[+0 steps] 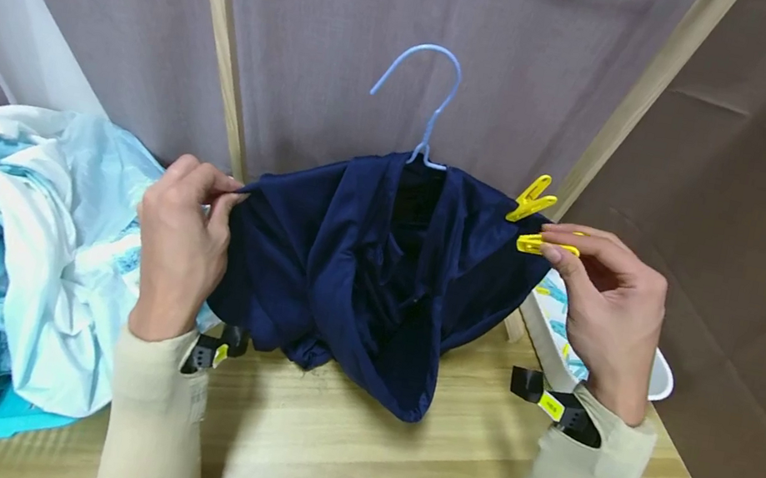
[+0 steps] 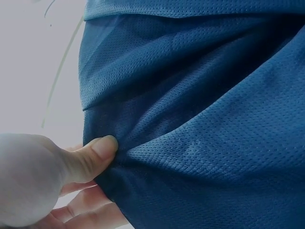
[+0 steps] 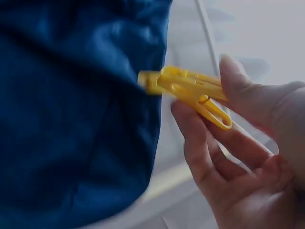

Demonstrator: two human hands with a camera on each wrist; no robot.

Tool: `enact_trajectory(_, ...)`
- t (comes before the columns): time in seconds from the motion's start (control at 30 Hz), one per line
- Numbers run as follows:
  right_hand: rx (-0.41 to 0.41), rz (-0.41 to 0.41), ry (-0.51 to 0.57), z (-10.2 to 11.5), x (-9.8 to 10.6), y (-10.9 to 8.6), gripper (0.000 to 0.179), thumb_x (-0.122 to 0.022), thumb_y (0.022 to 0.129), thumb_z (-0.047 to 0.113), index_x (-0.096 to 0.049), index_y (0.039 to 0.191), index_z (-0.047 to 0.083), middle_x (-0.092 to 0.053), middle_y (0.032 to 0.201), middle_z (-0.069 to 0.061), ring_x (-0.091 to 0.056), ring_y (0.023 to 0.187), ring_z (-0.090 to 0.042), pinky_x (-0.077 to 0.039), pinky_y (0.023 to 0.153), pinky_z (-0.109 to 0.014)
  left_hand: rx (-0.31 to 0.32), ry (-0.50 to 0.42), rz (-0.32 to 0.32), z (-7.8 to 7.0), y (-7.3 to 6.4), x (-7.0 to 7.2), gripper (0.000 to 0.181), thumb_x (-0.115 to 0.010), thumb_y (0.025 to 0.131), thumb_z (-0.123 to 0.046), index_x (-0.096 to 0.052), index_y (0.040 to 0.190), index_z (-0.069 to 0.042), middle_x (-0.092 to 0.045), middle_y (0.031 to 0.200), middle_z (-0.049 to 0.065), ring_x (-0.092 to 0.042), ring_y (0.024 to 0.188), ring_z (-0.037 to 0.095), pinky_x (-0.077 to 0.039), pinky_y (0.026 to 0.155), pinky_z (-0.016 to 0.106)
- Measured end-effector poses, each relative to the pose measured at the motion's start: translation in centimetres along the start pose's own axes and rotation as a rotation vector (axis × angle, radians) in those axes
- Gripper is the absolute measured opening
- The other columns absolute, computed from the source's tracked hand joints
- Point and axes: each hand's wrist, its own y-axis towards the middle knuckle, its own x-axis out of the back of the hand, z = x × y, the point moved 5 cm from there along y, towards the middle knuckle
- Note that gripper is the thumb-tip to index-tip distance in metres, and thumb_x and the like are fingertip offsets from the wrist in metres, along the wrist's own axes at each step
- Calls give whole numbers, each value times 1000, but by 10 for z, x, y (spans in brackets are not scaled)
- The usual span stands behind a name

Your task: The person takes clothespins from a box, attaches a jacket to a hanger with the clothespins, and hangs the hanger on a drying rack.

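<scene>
1. Right hand point(image 1: 615, 303) first: thumb and fingers pinch a yellow clip point(image 1: 527, 244) right at the garment's edge. Has it bitten the cloth? Can't tell; its tip blurs in the right wrist view.
2. Over on the other side, the left hand point(image 1: 182, 231) has the garment's opposite corner nipped between thumb and fingers, drawing the fabric out sideways.
3. Between them, the star of the show: a dark navy garment point(image 1: 336, 244), draped on a pale blue hanger point(image 1: 458, 82), its hook poking up through the neck, the whole thing held above the wooden tabletop point(image 1: 330, 467).
4. Scorecard! The garment is on the hanger, and a second yellow clip point(image 1: 525, 204) stands on the right shoulder, just above the pinched one. No clip shows at the left corner, so that side looks left to do, I'd judge.
5. Further out, right: a white tray point(image 1: 665, 383) with yellow bits inside, possibly more clips.
6. Far left: white-and-blue cloth point(image 1: 65, 296) heaped in a turquoise basket point(image 1: 29, 421).
</scene>
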Motion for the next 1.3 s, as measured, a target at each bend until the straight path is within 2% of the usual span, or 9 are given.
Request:
enact_trajectory(0.17, 99, 38, 87, 16, -17, 0, 10, -72, 88, -8, -76, 96, -11, -72, 108, -3, -68, 97, -12, -54, 78, -11, 5, 17, 12, -1, 1, 0, 7, -71, 92, -1, -75, 88, 1, -64, 82, 16, -67, 82, 33, -48, 76, 40)
enact_trajectory(0.4, 139, 81, 147, 42, -39, -8, 43, -78, 79, -12, -73, 119, 1, -77, 107, -8, -71, 88, -17, -57, 83, -20, 15, 26, 11, 0, -1, 0, 6, -72, 91, -1, -76, 87, 1, -64, 81, 15, -67, 81, 32, -47, 75, 41)
enact_trajectory(0.53, 176, 111, 166, 61, -56, -15, 38, -80, 77, -12, -75, 112, 0, -77, 106, -10, -68, 85, -17, -54, 77, -20, 19, 10, 9, 1, -2, -2, 5, -73, 91, 0, -76, 87, 1, -64, 81, 15, -68, 81, 32, -48, 74, 40)
enact_trajectory(0.73, 335, 271, 127, 100, -97, -15, 22, -83, 79, -2, -75, 100, 1, -76, 98, -7, -64, 76, -9, -51, 71, -21, 11, -6, 13, 1, -2, -1, 5, -73, 91, -1, -75, 86, 0, -63, 81, 15, -66, 81, 33, -49, 76, 42)
enact_trajectory(0.83, 434, 355, 89, 123, -123, -8, 15, -84, 81, 6, -76, 93, 4, -76, 93, -4, -65, 74, -6, -51, 68, -21, 14, -4, 21, 2, -1, -1, 6, -72, 91, -1, -76, 87, -1, -63, 81, 15, -65, 80, 33, -48, 75, 42)
enact_trajectory(0.93, 492, 429, 62, 140, -150, 2, 10, -83, 83, 11, -75, 88, 6, -76, 89, -2, -67, 74, -4, -52, 68, -21, 23, 8, 35, 3, -1, -1, 6, -72, 92, -2, -76, 88, 0, -64, 82, 15, -63, 77, 33, -44, 71, 40)
enact_trajectory(1.0, 504, 454, 29, 147, -167, 10, 10, -82, 83, 13, -75, 85, 6, -76, 87, -3, -68, 74, -5, -52, 67, -21, 26, 15, 44, 3, -1, -2, 7, -72, 92, -3, -76, 88, 0, -63, 81, 15, -62, 74, 33, -42, 70, 40)
enact_trajectory(1.1, 476, 479, -21, 150, -189, 20, 10, -81, 84, 14, -75, 83, 6, -77, 86, -4, -69, 72, -8, -52, 66, -21, 19, 18, 47, 2, -1, -4, 7, -72, 93, -3, -76, 88, 0, -62, 80, 15, -60, 71, 32, -40, 68, 41)
enact_trajectory(1.3, 418, 593, -167, 148, -217, 29, 9, -79, 86, 16, -75, 84, 8, -77, 86, -1, -67, 70, -7, -52, 67, -20, -5, -2, 3, -1, -1, -1, 8, -71, 92, -2, -74, 85, 1, -60, 78, 15, -61, 71, 33, -42, 68, 41)
